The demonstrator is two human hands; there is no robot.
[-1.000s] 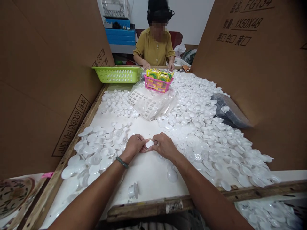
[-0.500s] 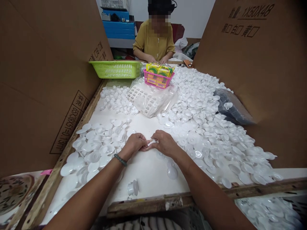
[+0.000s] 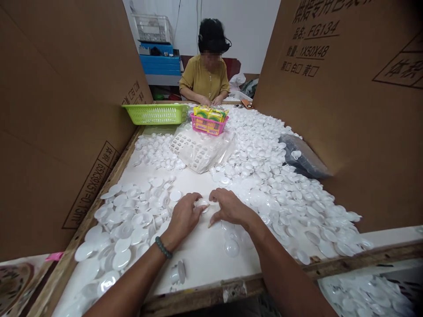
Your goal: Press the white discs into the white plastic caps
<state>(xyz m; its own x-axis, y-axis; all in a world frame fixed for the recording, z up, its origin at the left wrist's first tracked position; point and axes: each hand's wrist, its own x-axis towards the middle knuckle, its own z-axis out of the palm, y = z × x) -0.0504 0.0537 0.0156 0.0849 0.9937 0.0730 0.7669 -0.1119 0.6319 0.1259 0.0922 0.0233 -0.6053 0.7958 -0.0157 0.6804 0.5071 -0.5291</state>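
My left hand (image 3: 187,215), with a beaded bracelet on its wrist, is over the near middle of the table. Its thumb and fingers curve around a small white plastic disc (image 3: 202,204); the grip is partly hidden. To its right, my right hand (image 3: 229,207) has thumb and fingers apart, with nothing seen between them. Beside my left hand lies a pile of white plastic discs (image 3: 127,229), some with raised collars. Near my right wrist are a few clear round pieces (image 3: 231,247). A lone white collared piece (image 3: 178,272) rests on its side near the front edge.
A large heap of white pieces (image 3: 264,163) covers the right side. Behind are a printed plastic bag (image 3: 194,152), a pink basket (image 3: 208,127) of yellow packets and a green basket (image 3: 155,115). Cardboard walls (image 3: 330,110) flank the table. A co-worker (image 3: 205,79) sits opposite.
My hands, earlier together on a small white piece, have moved apart. My right fingers have opened away from it. The camera view has tilted up slightly.
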